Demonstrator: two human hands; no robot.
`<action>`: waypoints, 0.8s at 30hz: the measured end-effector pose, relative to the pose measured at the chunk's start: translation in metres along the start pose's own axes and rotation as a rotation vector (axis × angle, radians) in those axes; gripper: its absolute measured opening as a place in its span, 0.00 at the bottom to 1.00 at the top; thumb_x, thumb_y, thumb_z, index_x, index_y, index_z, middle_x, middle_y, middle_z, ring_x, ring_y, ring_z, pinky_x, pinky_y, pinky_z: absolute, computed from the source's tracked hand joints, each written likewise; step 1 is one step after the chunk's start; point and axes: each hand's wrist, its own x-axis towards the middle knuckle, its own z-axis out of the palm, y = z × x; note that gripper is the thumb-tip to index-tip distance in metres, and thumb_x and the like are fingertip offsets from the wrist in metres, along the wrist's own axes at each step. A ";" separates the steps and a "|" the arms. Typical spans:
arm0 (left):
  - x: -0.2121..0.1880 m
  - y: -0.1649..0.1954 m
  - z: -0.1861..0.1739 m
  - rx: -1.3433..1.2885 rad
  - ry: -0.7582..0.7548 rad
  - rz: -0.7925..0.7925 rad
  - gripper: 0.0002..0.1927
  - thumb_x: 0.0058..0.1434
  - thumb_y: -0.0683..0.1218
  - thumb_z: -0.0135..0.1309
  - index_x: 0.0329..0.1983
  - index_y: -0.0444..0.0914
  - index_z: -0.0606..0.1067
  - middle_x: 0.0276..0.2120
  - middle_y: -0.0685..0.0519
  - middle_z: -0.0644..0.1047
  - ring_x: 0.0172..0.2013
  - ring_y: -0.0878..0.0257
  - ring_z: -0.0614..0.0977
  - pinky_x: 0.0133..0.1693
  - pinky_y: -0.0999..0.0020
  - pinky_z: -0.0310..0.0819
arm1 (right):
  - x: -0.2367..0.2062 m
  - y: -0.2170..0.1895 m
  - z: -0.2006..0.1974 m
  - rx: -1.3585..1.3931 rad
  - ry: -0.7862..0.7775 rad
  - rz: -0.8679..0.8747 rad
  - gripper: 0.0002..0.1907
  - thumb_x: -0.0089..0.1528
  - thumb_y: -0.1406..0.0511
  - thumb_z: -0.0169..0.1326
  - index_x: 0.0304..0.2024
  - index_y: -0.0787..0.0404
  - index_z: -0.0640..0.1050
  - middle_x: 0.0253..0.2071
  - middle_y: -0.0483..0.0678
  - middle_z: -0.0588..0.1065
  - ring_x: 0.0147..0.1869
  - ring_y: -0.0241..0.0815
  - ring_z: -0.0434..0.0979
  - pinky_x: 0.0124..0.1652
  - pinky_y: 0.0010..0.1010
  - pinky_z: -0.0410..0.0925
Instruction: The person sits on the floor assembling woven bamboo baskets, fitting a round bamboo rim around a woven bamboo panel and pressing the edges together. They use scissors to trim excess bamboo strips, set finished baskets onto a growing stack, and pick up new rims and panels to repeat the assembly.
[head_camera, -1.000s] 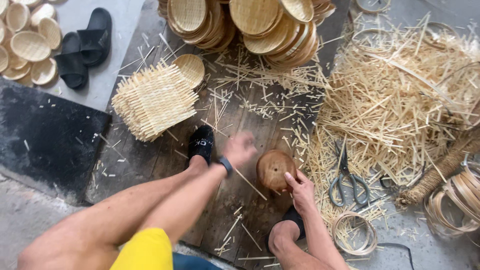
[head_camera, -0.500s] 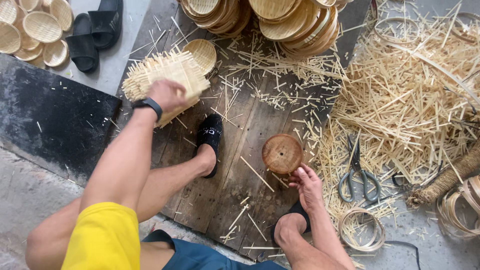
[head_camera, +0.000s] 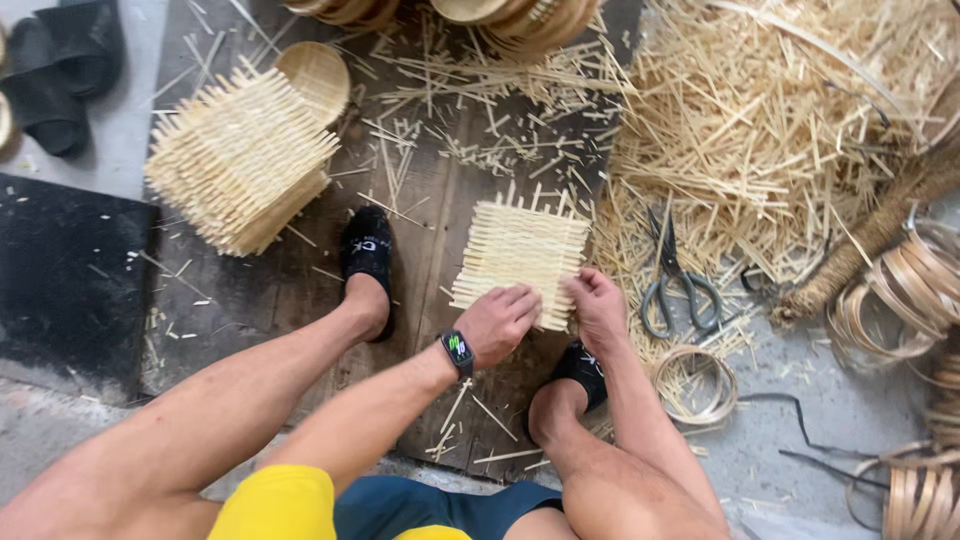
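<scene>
A square woven bamboo mat (head_camera: 520, 255) lies on the dark wooden board (head_camera: 420, 200) between my feet. My left hand (head_camera: 497, 322), with a watch on the wrist, presses on the mat's near edge with fingers curled. My right hand (head_camera: 598, 305) grips the mat's near right corner. A stack of the same woven mats (head_camera: 235, 160) sits at the left of the board, with a small round basket (head_camera: 315, 75) behind it.
Scissors (head_camera: 675, 280) lie right of the mat on a heap of bamboo slivers (head_camera: 780, 130). Bamboo hoops (head_camera: 695, 385) and coiled strips (head_camera: 900, 290) sit at right. Round woven baskets (head_camera: 500, 20) are stacked at the top. Black slippers (head_camera: 60, 65) lie at the upper left.
My left hand went to the stack at left and came back with a flat woven mat. The mat now covers the spot where the round brown piece was. Both hands are on it.
</scene>
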 end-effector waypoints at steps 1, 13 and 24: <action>-0.003 0.000 0.010 -0.071 0.032 -0.039 0.22 0.52 0.41 0.59 0.51 0.31 0.75 0.52 0.42 0.78 0.54 0.47 0.79 0.54 0.55 0.73 | 0.002 0.003 0.001 -0.152 0.116 0.000 0.14 0.61 0.68 0.60 0.48 0.68 0.78 0.39 0.48 0.79 0.39 0.35 0.77 0.40 0.25 0.70; -0.038 -0.114 0.074 -1.154 0.213 -1.349 0.21 0.49 0.39 0.70 0.44 0.30 0.77 0.35 0.48 0.83 0.33 0.64 0.82 0.37 0.70 0.79 | 0.009 0.027 -0.018 -0.365 0.225 -0.074 0.11 0.59 0.71 0.65 0.42 0.67 0.78 0.35 0.42 0.79 0.36 0.28 0.76 0.38 0.19 0.71; -0.050 -0.102 0.076 -0.972 0.106 -1.388 0.35 0.48 0.41 0.69 0.61 0.31 0.70 0.40 0.47 0.81 0.35 0.65 0.82 0.33 0.72 0.75 | -0.017 0.048 -0.045 -0.372 0.359 -0.241 0.17 0.58 0.69 0.67 0.47 0.64 0.77 0.37 0.43 0.76 0.38 0.29 0.75 0.39 0.21 0.72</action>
